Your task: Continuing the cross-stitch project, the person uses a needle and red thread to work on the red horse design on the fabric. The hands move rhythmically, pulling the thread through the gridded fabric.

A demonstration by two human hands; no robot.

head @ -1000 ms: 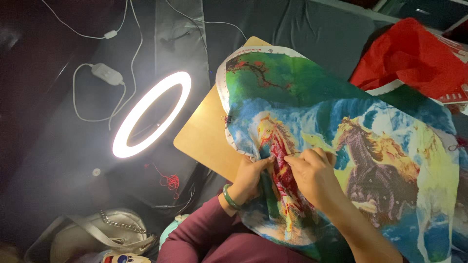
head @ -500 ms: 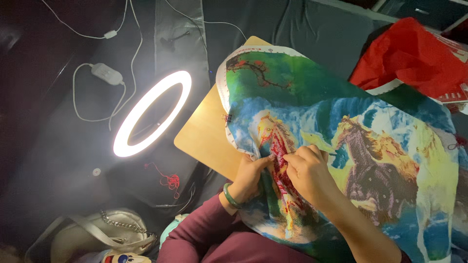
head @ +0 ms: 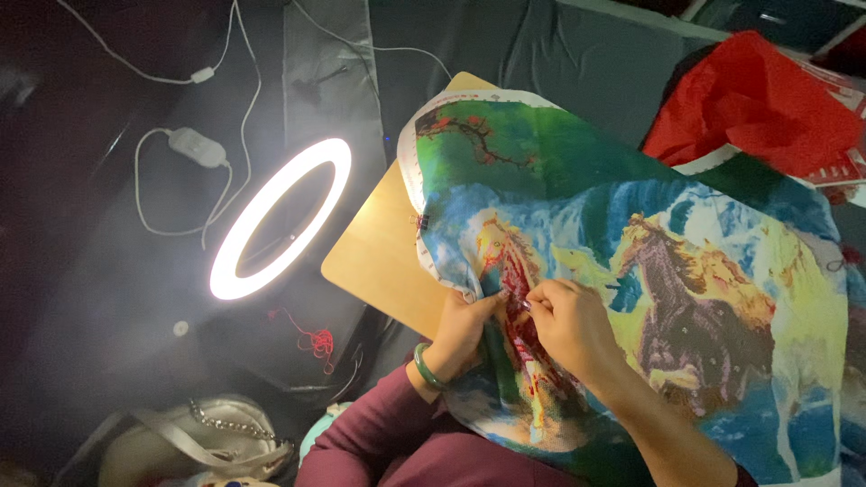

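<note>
A large embroidery cloth (head: pixel 631 225) printed with horses, green trees and blue water lies spread over a wooden board (head: pixel 379 261). My left hand (head: pixel 465 329), with a green bangle on its wrist, grips the cloth's near edge, thumb on top. My right hand (head: pixel 568 325) rests on the cloth beside it, fingertips pinched together over the red stitched patch; a needle is too small to make out. Both sleeves are maroon.
A lit ring lamp (head: pixel 275 216) glows left of the board, its white cable and switch box (head: pixel 194 144) trailing behind. Red thread (head: pixel 316 341) lies on the dark floor. A silver-white handbag (head: pixel 198 442) sits bottom left. Red fabric (head: pixel 758 104) is bunched top right.
My right hand's fingertips have shifted slightly left toward the left thumb on the red stitching. The cloth and left hand stay nearly still.
</note>
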